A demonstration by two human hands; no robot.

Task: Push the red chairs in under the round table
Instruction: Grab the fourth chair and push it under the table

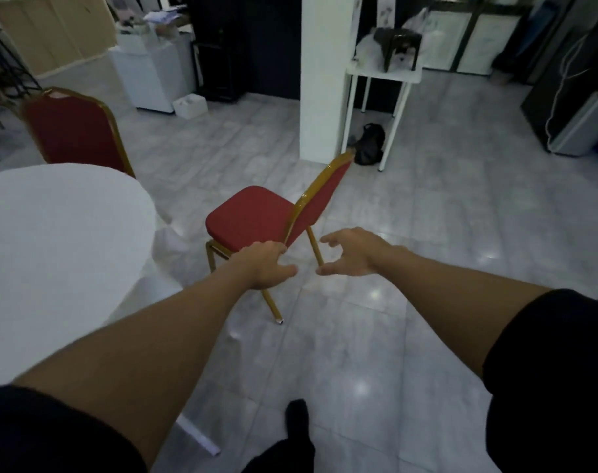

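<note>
Reaching forward over the pale tiled floor (410, 302), both bare forearms stretch out from dark sleeves toward a red chair (250, 215) with a gold frame. This chair stands clear of the round tabletop (52, 254), just beside its right edge, the seat turned toward the table and the backrest slanting away to the upper right. The left hand (265, 268) sits at the lower end of the backrest frame, fingers curled toward the gold tube; whether it actually grips the frame is hard to tell, as the hand covers the spot. The right hand (350, 252) hangs apart from the chair, just right of its rear leg, fingers spread and bent in an empty claw. The two hands are near each other but not touching. A second red chair (72, 131) stands at the far side of the tabletop, its seat hidden behind the white cloth. A white pillar (321, 80) rises beyond
</note>
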